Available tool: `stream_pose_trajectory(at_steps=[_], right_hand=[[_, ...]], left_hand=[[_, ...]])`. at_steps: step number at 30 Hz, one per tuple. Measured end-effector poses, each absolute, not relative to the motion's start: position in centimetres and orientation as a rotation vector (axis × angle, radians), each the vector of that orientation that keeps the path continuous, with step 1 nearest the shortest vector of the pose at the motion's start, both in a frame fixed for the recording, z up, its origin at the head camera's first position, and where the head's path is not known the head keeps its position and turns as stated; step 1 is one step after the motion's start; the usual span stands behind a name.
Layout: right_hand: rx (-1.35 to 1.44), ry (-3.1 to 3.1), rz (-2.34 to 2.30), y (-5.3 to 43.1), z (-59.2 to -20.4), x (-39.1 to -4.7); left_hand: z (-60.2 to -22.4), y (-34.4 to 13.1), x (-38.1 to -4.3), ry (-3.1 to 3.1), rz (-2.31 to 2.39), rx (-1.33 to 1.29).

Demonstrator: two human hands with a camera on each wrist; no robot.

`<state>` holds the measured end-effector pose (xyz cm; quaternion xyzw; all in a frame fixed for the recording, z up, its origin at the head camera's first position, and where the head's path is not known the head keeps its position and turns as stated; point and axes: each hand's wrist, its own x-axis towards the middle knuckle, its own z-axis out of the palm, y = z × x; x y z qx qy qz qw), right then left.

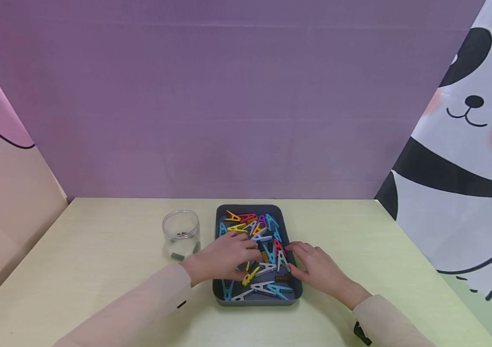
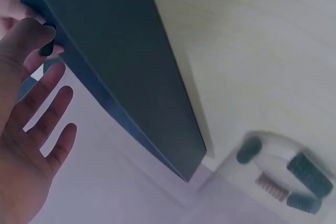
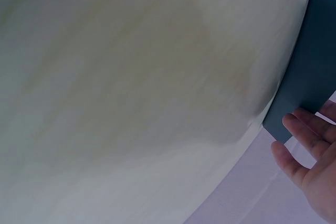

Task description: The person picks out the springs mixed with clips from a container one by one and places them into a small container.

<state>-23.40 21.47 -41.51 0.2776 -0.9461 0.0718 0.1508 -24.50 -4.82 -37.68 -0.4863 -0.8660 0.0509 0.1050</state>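
Over the left side of a dark grey tray (image 1: 254, 303), my left hand (image 1: 227, 255) pinches a small dark coil spring (image 2: 48, 40) between thumb and forefinger, its other fingers spread. My right hand (image 1: 321, 270) is at the tray's right rim; its fingers (image 3: 307, 132) rest loosely against the outer wall. Inside the tray lie many colourful clothespins (image 1: 263, 286), in blue, yellow, red, white, orange and purple. A brown spring (image 1: 281, 278) lies among them at the right. My left hand hides part of the contents.
A clear round jar (image 1: 181, 224) stands left of the tray. Several springs (image 2: 310, 174), dark ones and a reddish one, lie inside it. A purple backdrop (image 1: 228, 106) rises behind the pale wooden table (image 1: 111, 241), and a panda-print sheet (image 1: 467, 159) hangs at the right.
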Motion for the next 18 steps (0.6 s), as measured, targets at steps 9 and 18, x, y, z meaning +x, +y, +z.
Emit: stream_pose_trajectory(at_steps=[9,18], right_hand=[[0.789,-2.727,0.201,21.5,-41.4,-23.3],[0.79,-2.721,0.201,21.4,-41.4,-23.3]], left_hand=[[-36.7,-7.2,-24.9,-2.582,0.07,-1.366],[-35.6,-9.7,-25.6,-2.626,0.003,-1.253]])
